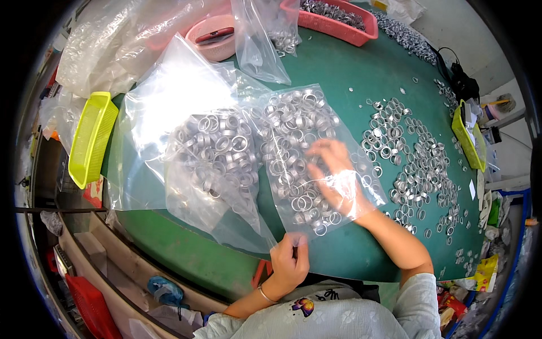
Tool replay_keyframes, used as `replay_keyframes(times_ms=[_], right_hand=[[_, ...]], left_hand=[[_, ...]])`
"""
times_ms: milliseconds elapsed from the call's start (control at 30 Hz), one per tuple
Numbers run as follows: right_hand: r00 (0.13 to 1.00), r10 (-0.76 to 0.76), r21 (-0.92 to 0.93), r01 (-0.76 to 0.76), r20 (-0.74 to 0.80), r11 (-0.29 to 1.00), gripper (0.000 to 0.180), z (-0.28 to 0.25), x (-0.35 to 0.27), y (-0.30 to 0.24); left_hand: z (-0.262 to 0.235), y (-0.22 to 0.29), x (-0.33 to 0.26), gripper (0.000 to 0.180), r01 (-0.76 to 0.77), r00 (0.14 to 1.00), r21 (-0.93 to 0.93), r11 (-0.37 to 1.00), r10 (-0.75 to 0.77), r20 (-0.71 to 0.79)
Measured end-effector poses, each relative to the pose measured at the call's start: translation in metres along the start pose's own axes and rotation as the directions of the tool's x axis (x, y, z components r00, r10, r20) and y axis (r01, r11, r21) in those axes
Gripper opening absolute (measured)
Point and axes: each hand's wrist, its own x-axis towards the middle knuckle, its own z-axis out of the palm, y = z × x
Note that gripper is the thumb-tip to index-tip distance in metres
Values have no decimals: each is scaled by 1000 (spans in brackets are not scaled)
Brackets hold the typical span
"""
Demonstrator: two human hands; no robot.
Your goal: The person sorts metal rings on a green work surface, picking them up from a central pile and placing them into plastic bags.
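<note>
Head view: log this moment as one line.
left hand: gripping near edge of clear bag | right hand: over bagged rings | left side: second ring-filled bag | right side: loose rings on green table

Glare whites out part of left clear bag [155,113]. Left hand [289,261]: finger ends curled from sight. Right hand [336,175]: under or over ring bag [291,175] film, unclear. Shirt [339,316] cut by lower edge.

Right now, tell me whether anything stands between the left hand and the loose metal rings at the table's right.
Yes: the right forearm crosses between the left hand and the loose metal rings, and a corner of the rightmost clear bag juts in.
</note>
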Motion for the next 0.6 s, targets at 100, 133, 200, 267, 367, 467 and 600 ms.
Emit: replay_keyframes(times_ms=[100, 133, 200, 267, 367, 467, 600], right_hand=[[995, 78, -96, -83, -60, 992, 36, 5, 17, 11], [996, 80, -156, -85, -41, 984, 40, 10, 20, 15], [999, 49, -200, -45, 15, 979, 46, 19, 22, 11], [997, -3, -182, 18, 80, 983, 51, 20, 13, -6], [952, -60, -113, 98, 301, 989, 53, 2, -4, -18], [901, -152, -44, 185, 406, 982, 51, -12, -14, -18], [840, -310, 105, 295, 445, 950, 38, -22, -14, -16]], left_hand=[[-1, 1, 0, 5, 4, 1000, 7, 1000, -4, 17], [0, 0, 1, 4, -24, 1000, -7, 1000, 25, 2], [1, -3, 2, 2, -78, 996, -26, 997, 77, -38], [0, -4, 3, 2, -75, 997, -17, 997, 74, -30], [1, -4, 3, 1, -81, 996, -13, 997, 81, -27], [0, -4, 2, 1, -47, 999, -17, 999, 47, -9], [0, -6, 0, 0, -36, 999, -39, 999, 36, 1]])
